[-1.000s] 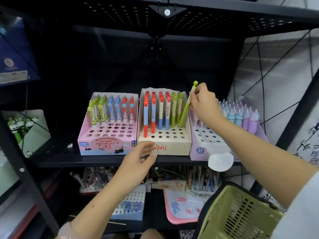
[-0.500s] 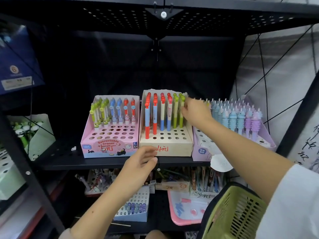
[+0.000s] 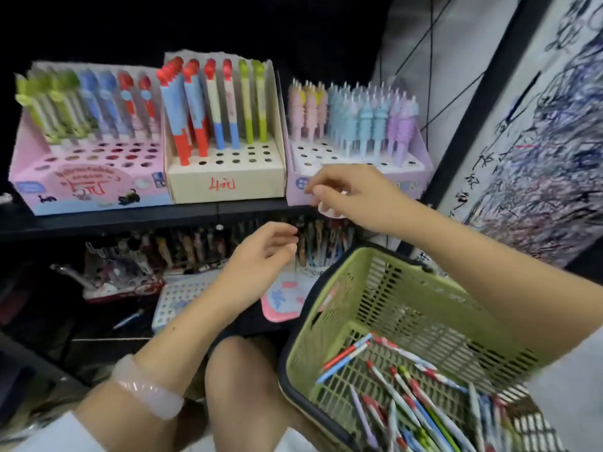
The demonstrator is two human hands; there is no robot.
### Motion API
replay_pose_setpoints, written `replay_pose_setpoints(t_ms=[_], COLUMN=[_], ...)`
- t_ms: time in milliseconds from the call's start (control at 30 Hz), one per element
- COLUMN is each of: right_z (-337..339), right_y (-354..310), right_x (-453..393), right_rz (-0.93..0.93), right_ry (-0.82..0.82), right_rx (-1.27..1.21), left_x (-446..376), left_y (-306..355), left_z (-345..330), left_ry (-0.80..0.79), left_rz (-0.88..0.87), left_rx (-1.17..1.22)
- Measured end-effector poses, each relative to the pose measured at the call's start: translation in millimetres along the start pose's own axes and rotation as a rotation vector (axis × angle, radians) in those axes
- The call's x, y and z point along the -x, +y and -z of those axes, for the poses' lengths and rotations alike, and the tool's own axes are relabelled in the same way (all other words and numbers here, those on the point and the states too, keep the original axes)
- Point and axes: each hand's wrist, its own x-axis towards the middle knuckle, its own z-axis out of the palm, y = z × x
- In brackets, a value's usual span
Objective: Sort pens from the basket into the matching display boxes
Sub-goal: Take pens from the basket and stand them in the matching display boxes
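Below the display boxes (image 3: pixel 225 177), both hands' grips (image 3: pixel 261 247) (image 3: pixel 355 197) hang loose; basket pens (image 3: pixel 404 402) lie slanting

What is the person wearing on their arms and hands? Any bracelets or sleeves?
The left hand is bare, and that wrist wears a chunky, pale pink, glossy bangle. Below it, a bit of white sleeve shows. The right hand has no glove, and its forearm is uncovered up to a white sleeve. No rings are clear enough to tell.
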Motion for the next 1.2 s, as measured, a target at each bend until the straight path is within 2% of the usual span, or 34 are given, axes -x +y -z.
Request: replay_pose_setpoints(t_ms=[67,167,300,367,433,600,700,1000,1100,1200], right_z=[-8,-29,-68,-86,-103,-140,-151,-125,-105,-89], right_y=[30,91,166,192,210,217,214,215,195,156], right_x=[38,86,150,181,206,233,236,230,205,179], right_rz=[-0.080,-0.247,-0.606,-0.807,-0.919,-0.943,-0.954,-0.941,-0.847,-0.820], right_ry=[-0.131,-0.374,-0.685,-0.797,-0.828,-0.630,-0.598,-0.381,-0.310,-0.098], right_rx=[0.033,0.297,0.434,0.482,0.509,0.519,0.567,0.316,0.079,-0.467], left_x=[3,10,19,22,24,24,23,26,27,28], left_y=[-6,-15,-28,-33,-38,-44,-44,-43,-44,-45], left_z=[-22,-52,-77,-84,-89,-99,-102,-100,-99,-101], left_ry=[-0.054,-0.156,-0.257,-0.306,-0.328,-0.362,-0.377,-0.352,-0.350,-0.337], left_rz=[0.000,0.011,0.043,0.063,0.090,0.125,0.127,0.130,0.153,0.275], left_rx=[0.032,0.045,0.019,-0.023,-0.042,-0.053,-0.070,-0.022,-0.023,-0.049])
